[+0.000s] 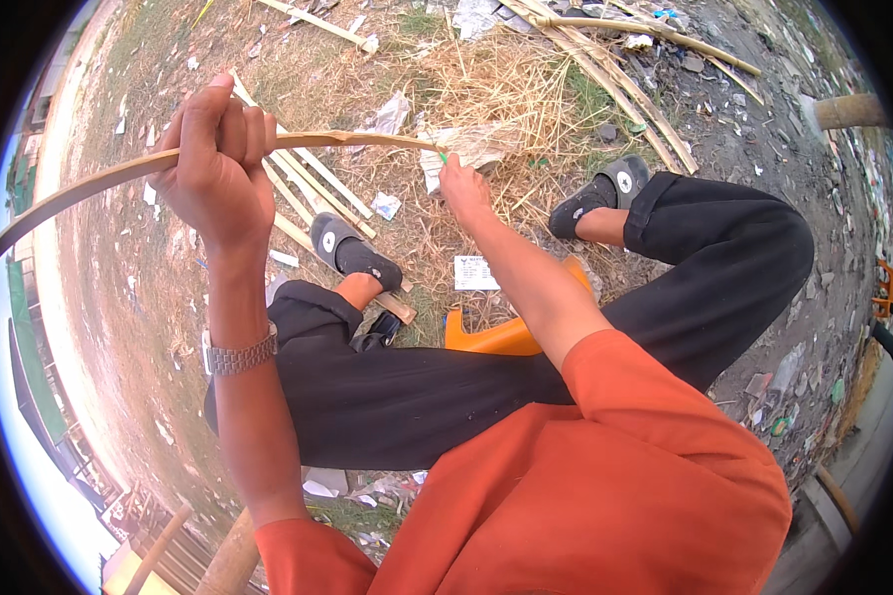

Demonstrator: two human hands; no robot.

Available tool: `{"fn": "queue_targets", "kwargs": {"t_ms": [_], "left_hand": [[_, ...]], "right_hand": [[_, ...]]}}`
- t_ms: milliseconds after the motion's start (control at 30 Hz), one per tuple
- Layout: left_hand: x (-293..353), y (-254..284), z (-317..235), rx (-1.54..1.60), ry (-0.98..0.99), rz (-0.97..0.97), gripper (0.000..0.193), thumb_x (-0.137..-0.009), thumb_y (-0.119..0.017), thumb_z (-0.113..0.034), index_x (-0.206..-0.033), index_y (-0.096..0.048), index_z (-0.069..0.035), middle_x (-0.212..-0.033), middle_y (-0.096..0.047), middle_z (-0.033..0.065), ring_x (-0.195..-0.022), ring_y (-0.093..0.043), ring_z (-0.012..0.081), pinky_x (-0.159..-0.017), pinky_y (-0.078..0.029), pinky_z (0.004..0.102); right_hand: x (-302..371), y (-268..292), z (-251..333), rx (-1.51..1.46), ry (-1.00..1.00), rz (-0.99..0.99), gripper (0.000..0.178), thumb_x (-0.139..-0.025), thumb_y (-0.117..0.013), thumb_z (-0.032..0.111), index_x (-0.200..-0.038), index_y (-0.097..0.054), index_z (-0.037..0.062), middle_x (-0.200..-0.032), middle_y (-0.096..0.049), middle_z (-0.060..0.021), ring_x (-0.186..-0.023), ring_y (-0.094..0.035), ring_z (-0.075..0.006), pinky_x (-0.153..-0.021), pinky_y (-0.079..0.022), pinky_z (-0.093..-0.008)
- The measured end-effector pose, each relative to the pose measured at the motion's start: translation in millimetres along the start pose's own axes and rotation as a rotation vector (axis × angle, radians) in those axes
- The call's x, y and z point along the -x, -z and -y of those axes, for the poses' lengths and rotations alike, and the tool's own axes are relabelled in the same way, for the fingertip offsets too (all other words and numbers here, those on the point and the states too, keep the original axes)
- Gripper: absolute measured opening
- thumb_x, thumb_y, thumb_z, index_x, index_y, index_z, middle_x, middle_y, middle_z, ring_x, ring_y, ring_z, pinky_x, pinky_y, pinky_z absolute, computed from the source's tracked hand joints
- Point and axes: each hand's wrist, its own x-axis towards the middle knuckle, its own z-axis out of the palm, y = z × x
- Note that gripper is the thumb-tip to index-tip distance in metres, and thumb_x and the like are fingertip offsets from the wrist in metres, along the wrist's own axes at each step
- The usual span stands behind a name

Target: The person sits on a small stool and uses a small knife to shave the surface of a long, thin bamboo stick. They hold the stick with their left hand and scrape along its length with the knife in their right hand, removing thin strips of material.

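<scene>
A long, thin bamboo strip (357, 138) arcs across the view from the far left edge to the middle. My left hand (213, 164) is raised and closed in a fist around it. At the strip's right end is my right hand (463, 188), its fingers closed. A small green piece shows at those fingertips, touching or very near the strip's end. The rest of what this hand holds is hidden. Beneath the right hand lies a pale crumpled sheet (432, 177), on a heap of straw-coloured shavings (526, 94).
Several split bamboo strips (327, 183) lie by my left foot, and longer ones (615, 84) at the far right. An orange plastic piece (496, 337) and a printed white paper (474, 273) are between my legs. A bamboo pole (851, 111) juts in at right. Litter dots the ground.
</scene>
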Motion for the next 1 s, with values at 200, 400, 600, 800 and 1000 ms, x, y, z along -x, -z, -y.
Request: {"fn": "queue_targets", "kwargs": {"t_ms": [200,400,600,800,1000], "left_hand": [[-0.5,-12.4,4.4,-0.030,-0.044,-0.111,0.039,-0.090,-0.054,0.001,-0.054,-0.041,-0.006,-0.046,-0.027,-0.0046,-0.038,-0.022,0.0055,-0.039,-0.018,0.0279],[-6.4,-3.9,-0.6,-0.110,-0.018,-0.384,0.042,-0.092,-0.053,-0.003,-0.056,-0.033,-0.011,-0.048,-0.023,-0.0047,-0.041,-0.020,0.0068,-0.042,-0.019,0.0290],[-6.2,-1.0,-0.4,-0.110,-0.041,-0.382,0.043,-0.090,-0.056,-0.003,-0.054,-0.034,-0.010,-0.047,-0.028,-0.0039,-0.039,-0.026,0.0066,-0.040,-0.022,0.0283],[-6.1,-0.6,5.6,-0.095,-0.037,-0.261,0.042,-0.093,-0.055,-0.005,-0.057,-0.036,-0.012,-0.049,-0.021,-0.0053,-0.043,-0.017,0.0064,-0.043,-0.017,0.0290],[-6.5,-5.6,3.4,-0.092,-0.021,-0.157,0.040,-0.093,-0.055,-0.004,-0.057,-0.040,-0.011,-0.048,-0.023,-0.0064,-0.042,-0.018,0.0048,-0.043,-0.018,0.0278]], "right_hand": [[-23.7,-20.6,-37.3,0.130,-0.001,-0.023,0.021,-0.097,-0.040,0.019,-0.107,-0.048,0.0029,-0.090,-0.068,-0.0264,-0.089,-0.067,-0.0436,-0.077,-0.054,-0.0528],[-48.3,17.7,-36.0,0.845,0.268,-0.059,0.018,-0.094,-0.047,0.009,-0.110,-0.053,0.0017,-0.095,-0.071,-0.0163,-0.080,-0.072,-0.0311,-0.064,-0.059,-0.0434],[-46.8,53.3,-28.9,0.082,0.066,-0.006,0.030,-0.098,-0.042,0.023,-0.111,-0.054,-0.0014,-0.095,-0.067,-0.0255,-0.085,-0.067,-0.0405,-0.078,-0.053,-0.0509],[48.6,84.6,76.1,-0.322,0.063,0.131,0.038,-0.098,-0.035,0.029,-0.112,-0.053,-0.0020,-0.096,-0.063,-0.0335,-0.095,-0.062,-0.0482,-0.086,-0.048,-0.0548],[38.2,57.6,55.7,-0.183,0.007,0.043,0.037,-0.098,-0.039,0.030,-0.112,-0.053,-0.0012,-0.092,-0.062,-0.0346,-0.094,-0.062,-0.0508,-0.084,-0.049,-0.0556]]}}
